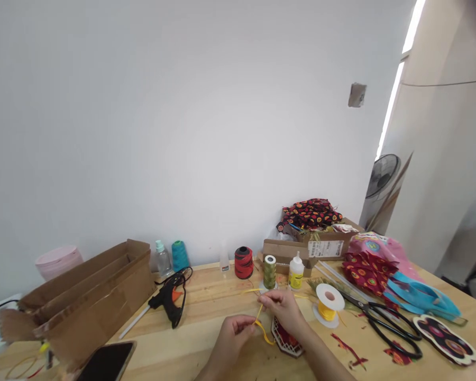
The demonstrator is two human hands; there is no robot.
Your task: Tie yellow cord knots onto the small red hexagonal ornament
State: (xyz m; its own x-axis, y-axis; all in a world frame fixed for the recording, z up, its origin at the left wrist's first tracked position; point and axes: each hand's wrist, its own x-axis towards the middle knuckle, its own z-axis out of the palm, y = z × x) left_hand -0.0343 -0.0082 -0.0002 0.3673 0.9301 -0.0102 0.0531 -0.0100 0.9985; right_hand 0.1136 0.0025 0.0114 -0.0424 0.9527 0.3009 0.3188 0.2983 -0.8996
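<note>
Both my hands meet low in the middle over the wooden table (206, 301). My left hand (230, 341) pinches a thin yellow ribbon (264, 332) that loops down beside it. My right hand (285, 311) pinches the same ribbon a little higher, fingers closed. Under my right wrist lies a small woven piece with red patterned cloth (286, 338). A white spool of yellow ribbon (328, 306) stands just right of my right hand.
A black glue gun (170, 300) lies left of centre, a long open cardboard box (83, 301) and a phone (107, 362) further left. Thread spools (244, 262), a glue bottle (296, 271), black scissors (388, 321), patterned fabric (367, 269) and a cardboard box (313, 246) crowd the right.
</note>
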